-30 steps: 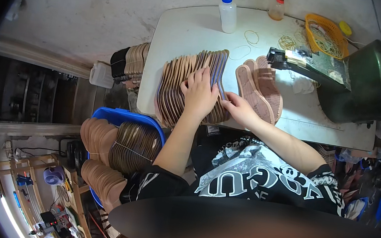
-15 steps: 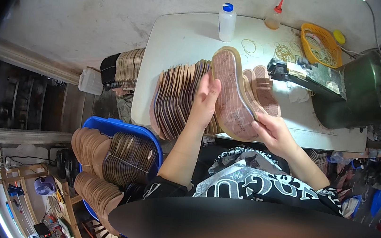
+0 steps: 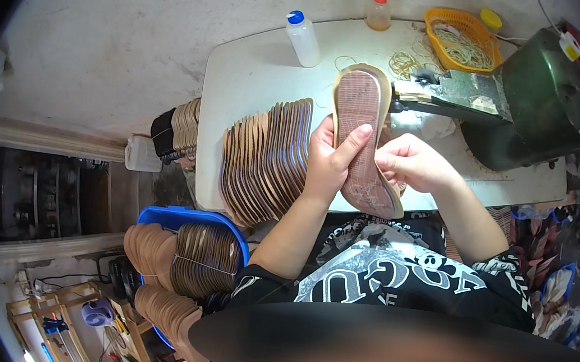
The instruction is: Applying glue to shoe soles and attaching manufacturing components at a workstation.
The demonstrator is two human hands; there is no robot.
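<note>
My left hand (image 3: pixel 331 161) is closed around a shoe insole (image 3: pixel 363 150), its thumb lying across the brownish, grid-lined face. The insole stands almost upright over the table's front edge, with a tan rim round its toe and heel. At its right edge, my right hand (image 3: pixel 415 164) is closed, fingertips pinched together against the rim; what lies between them is partly hidden. To the left of my left hand, a long row of insoles (image 3: pixel 263 160) leans packed together on the white table (image 3: pixel 246 67).
A green sewing-type machine (image 3: pixel 538 103) reaches in from the right. Along the back are a blue-capped bottle (image 3: pixel 304 42), a red-tipped bottle (image 3: pixel 379 12), loose rubber bands (image 3: pixel 404 65) and a yellow basket (image 3: pixel 437 14). A blue bin (image 3: pixel 243 237) with bundled insoles stands lower left.
The insole has turned more upright and narrower to view. My right hand has moved up from its lower end to its right edge. The head view has shifted.
</note>
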